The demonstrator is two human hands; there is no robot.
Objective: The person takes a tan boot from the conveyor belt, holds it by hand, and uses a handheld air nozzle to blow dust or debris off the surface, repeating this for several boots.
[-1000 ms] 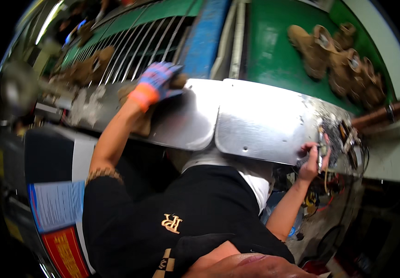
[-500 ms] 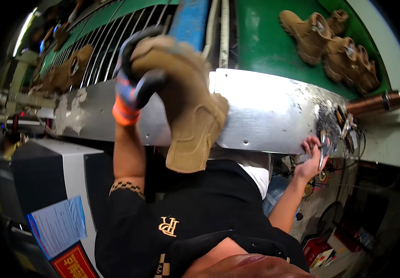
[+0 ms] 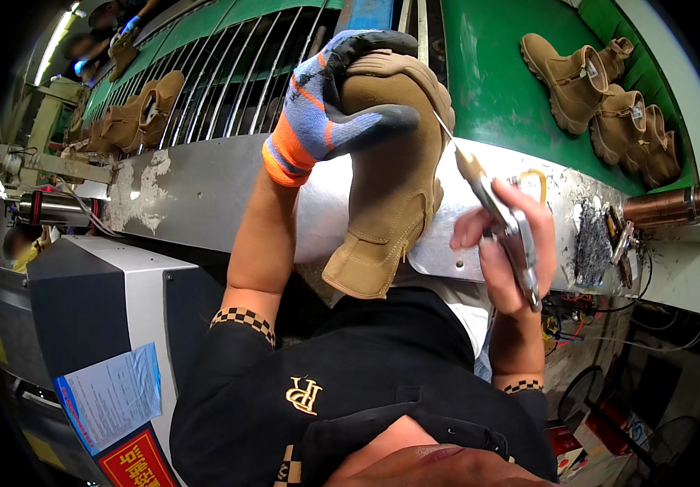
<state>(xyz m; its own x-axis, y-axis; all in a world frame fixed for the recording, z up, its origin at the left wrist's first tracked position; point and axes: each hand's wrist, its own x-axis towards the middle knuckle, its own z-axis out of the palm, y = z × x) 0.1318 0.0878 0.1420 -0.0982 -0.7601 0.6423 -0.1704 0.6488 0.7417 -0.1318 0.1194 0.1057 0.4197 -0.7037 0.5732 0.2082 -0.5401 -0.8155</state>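
A tan ankle boot (image 3: 386, 187) hangs in front of me, toe up and shaft toward my body. My left hand (image 3: 325, 109), in a blue and orange glove with black-coated fingers, grips it around the toe end. At the boot's right side, my bare right hand (image 3: 524, 243) is closed around a silver pliers-like hand tool (image 3: 519, 231). A pale, thin tip leads from the tool to the edge of the boot's sole. Blur and fingers hide the tool's exact shape and whether the tip touches.
Several tan boots (image 3: 565, 81) stand on the green belt (image 3: 484, 73) at the far right. More boots (image 3: 135, 114) sit at the far left by the metal bars. A steel ledge (image 3: 220, 183) crosses ahead, with a dark bristly patch (image 3: 597, 243) and a copper-coloured cylinder (image 3: 666, 207) at its right.
My left hand has carried the boot rightward. My right hand has risen from the ledge's right front edge to the boot's sole, bringing the pliers-like tool with it.
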